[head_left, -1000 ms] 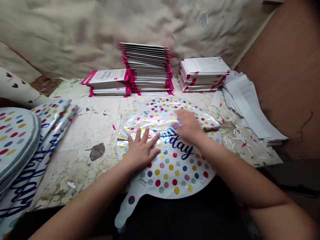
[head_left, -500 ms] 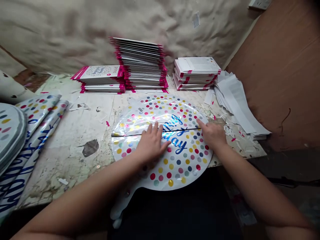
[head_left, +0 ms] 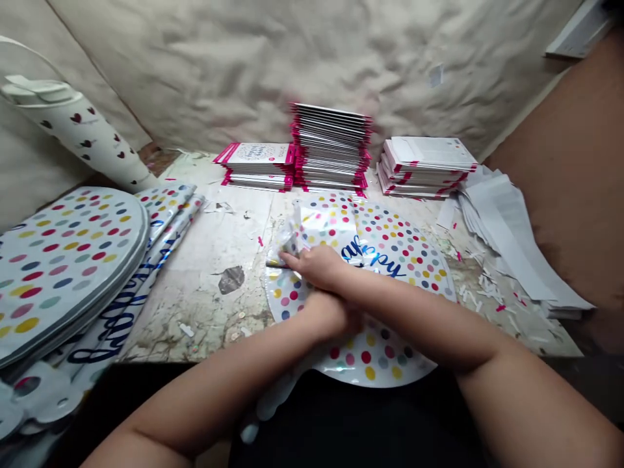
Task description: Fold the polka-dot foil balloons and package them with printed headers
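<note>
A flat foil balloon with coloured dots and blue lettering lies on the table in front of me, its near edge overhanging. My right hand reaches across to the balloon's left side, its fingers closed on a bunched fold of the foil. Beneath my right forearm, my left hand rests on the near half of the balloon; its fingers are mostly hidden. The balloon's tail hangs down at the near left.
Flat dotted balloons are stacked at left, over folded ones. Behind them leans a white tumbler. Pink-edged packets stand in a left pile, a tall middle pile and a right pile. White paper sheets and scraps lie right.
My right hand has moved left from the balloon's right side and now grips foil at its left. My left hand has slid nearer to me, under the right forearm. The view has turned left.
</note>
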Demonstrator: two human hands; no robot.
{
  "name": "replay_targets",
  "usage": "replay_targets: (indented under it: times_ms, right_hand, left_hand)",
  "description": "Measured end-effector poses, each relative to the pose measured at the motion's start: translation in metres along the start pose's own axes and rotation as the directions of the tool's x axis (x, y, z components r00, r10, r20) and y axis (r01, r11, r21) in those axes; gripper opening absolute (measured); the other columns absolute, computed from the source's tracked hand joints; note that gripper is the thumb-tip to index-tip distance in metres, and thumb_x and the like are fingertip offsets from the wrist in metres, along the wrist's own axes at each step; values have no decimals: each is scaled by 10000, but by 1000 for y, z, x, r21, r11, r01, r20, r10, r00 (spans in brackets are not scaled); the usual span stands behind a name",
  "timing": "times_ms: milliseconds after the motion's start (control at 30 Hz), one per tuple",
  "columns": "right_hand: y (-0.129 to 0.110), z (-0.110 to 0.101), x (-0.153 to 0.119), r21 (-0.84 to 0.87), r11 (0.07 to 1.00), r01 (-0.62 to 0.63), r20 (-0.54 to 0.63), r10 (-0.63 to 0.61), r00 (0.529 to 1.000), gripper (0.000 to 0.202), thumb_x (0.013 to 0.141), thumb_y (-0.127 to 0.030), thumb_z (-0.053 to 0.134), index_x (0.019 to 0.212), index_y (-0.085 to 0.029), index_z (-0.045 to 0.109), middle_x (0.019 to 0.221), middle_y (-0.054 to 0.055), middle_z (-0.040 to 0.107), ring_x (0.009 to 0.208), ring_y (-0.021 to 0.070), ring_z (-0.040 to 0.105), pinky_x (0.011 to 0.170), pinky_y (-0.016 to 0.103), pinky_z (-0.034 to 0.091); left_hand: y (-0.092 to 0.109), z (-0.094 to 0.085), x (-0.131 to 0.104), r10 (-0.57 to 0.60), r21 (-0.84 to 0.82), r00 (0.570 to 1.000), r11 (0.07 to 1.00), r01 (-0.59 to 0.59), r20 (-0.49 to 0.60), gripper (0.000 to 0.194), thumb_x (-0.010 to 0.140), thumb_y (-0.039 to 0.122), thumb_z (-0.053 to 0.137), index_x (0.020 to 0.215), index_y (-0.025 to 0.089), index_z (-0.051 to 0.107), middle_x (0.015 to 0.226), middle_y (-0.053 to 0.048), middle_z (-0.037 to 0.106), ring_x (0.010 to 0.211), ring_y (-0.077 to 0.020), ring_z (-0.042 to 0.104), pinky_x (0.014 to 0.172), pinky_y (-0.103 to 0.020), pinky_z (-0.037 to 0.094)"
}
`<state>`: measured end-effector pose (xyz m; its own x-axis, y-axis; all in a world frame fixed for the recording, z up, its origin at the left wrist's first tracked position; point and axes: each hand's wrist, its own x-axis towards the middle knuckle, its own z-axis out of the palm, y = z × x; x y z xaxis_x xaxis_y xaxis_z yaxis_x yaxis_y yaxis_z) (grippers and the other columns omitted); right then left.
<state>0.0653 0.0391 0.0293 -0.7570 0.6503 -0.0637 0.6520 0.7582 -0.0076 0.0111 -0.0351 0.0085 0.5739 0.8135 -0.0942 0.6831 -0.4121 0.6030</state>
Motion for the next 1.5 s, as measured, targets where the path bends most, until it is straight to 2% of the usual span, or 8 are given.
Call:
replay_targets:
  times_ms: [133,433,700,800,900,967,1233,1500]
  right_hand:
    - [5,28,-9,194,972,-134,-90,153,984,722,839,-123,364,1450,-205,-11,977,84,653,766,200,616,650,294,440]
    - [8,44,-14,360,916,-178,-270,285,920,330,777,-390,571,985,-136,598,1000,106,587,902,213,554,780,301,456]
    - [31,53,-8,318,906,-281,-373,392,841,210,803,-76,452,832,-151,646,858,108,641,836,213,569,745,312,467]
    - [76,23,-47,388,852,-351,-540,519,662,333,858,-66,332,1052,-111,598,996,129,635,927,201,578,822,335,467]
    - [108,-15,-104,458,845,-276,-830,517,208,259,886,-166,409,1036,-138,618,963,100,661,905,198,614,811,349,494]
    - [106,-29,-140,399,878,-266,-892,439,110,219,863,-185,491,1022,-202,640,937,63,684,870,202,640,780,357,521]
    - [42,44,-205,154,974,169,-637,-32,770,358,844,-90,500,1194,-137,560,1103,123,658,1072,229,593,890,395,525]
    - [36,76,-230,261,961,86,-567,81,820,322,879,-94,446,1163,-159,583,1122,98,653,1070,179,595,938,362,495]
  left_hand:
    - [-30,-22,-37,161,262,986,950,-168,48,195,823,239,480,893,145,636,922,-99,645,876,-230,584,815,-348,455]
    - [-105,-99,-22,312,801,932,598,-41,-185,202,802,103,455,663,145,596,641,-77,606,643,-217,550,630,-366,439]
    - [-35,-16,-33,370,602,927,753,-264,-57,430,866,463,436,1032,113,623,1096,-166,596,997,-292,545,824,-406,444]
    - [-38,6,-43,231,549,972,808,-215,42,637,856,551,389,1379,190,350,1435,-147,325,1284,-397,297,980,-535,312]
    - [-40,1,-43,116,460,986,874,-158,120,630,862,562,364,1413,272,270,1481,-106,244,1318,-395,243,1013,-571,254]
    - [-40,-12,-33,13,373,999,927,-31,53,617,860,554,381,1410,298,267,1498,-101,190,1315,-388,262,1012,-578,259]
    - [-94,-78,31,-593,-584,778,713,387,-208,386,849,381,400,1162,165,466,999,-129,643,649,-175,637,557,-324,519]
    - [-77,-79,80,-354,-28,843,926,376,-406,309,761,390,515,977,189,602,1095,-116,598,1043,-300,525,921,-436,382]
